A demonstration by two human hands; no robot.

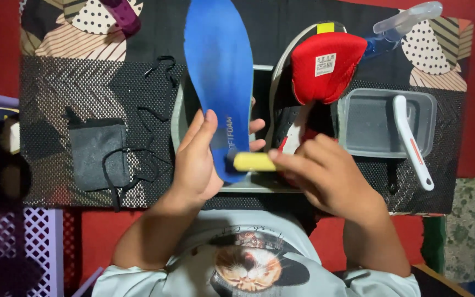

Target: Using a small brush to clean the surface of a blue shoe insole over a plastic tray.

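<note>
The left hand (pixel 196 159) is wrapped around the near end of a long blue foam insole (pixel 219 71), thumb on the top face and fingers curled behind it, their tips showing at its right edge; the insole stands lengthwise, stretching far up the middle of the scene. The right hand (pixel 325 176) pinches a small yellow-handled brush (pixel 253 161), whose left end touches the insole's near end just beside the left thumb. Both are held over a shallow grey tray (pixel 259 187). Right of the insole lies a black, white and red sneaker (pixel 317 71) with its red tongue raised. Farther right sits a clear plastic tub (pixel 372 124) with a white-handled brush (pixel 410 140) across it, and beyond it a clear spray bottle (pixel 405 19). To the left, black laces (pixel 133 165) and a dark cloth (pixel 97 154) lie on the patterned mat (pixel 50 110).
</note>
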